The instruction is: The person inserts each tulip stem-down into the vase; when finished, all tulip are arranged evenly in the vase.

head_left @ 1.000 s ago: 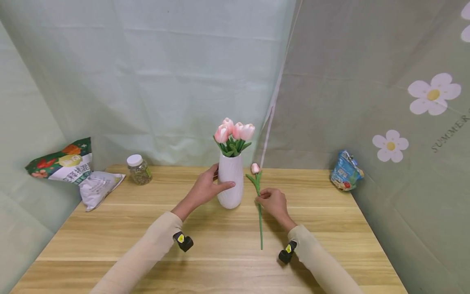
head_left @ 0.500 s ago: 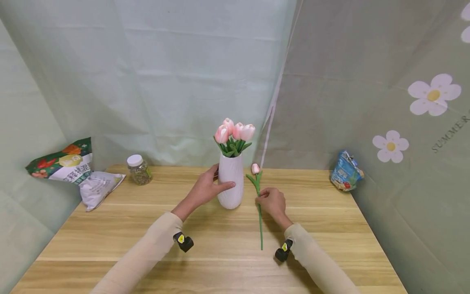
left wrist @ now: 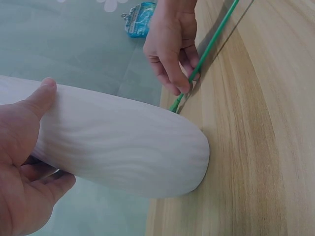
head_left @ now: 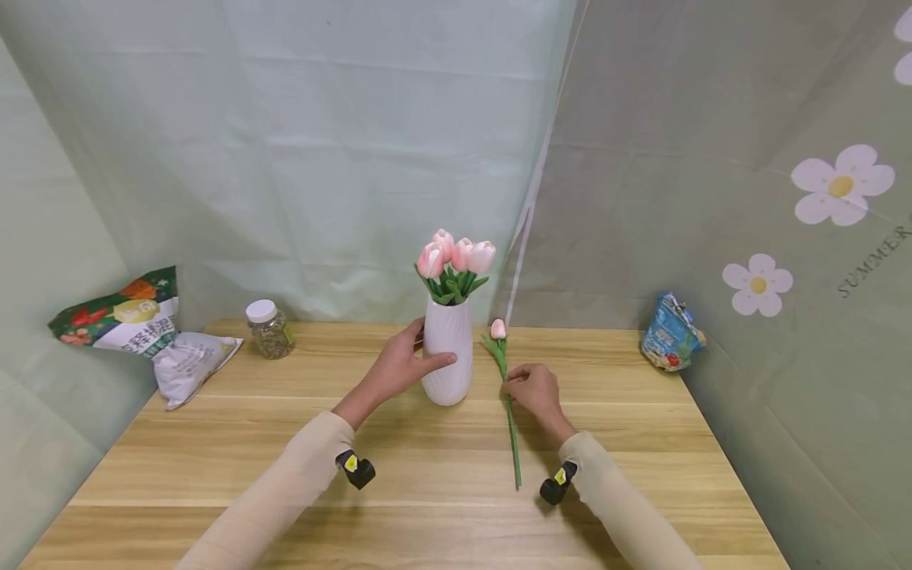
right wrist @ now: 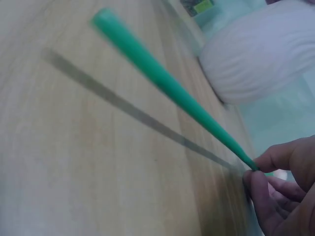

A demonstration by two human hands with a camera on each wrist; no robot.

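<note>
A white ribbed vase (head_left: 449, 348) stands upright on the wooden table, with several pink tulips (head_left: 456, 255) in its mouth. My left hand (head_left: 397, 362) grips the vase's left side, its thumb across the front and its other fingers behind. To the right of the vase, my right hand (head_left: 534, 389) pinches the green stem of a single pink tulip (head_left: 511, 431) between thumb and fingers. In the right wrist view the lower end of that stem (right wrist: 162, 78) is lifted off the table and casts a shadow below it.
On the left of the wooden table (head_left: 399, 507) lie a green and white snack bag (head_left: 142, 317) and a white-lidded jar (head_left: 271, 331). A blue packet (head_left: 671, 332) sits at the back right edge. Cloth curtains (head_left: 342, 158) hang behind.
The single tulip has shifted slightly right, and its lower stem end has swung right and up off the table with my right hand. My left hand and the vase have stayed still.
</note>
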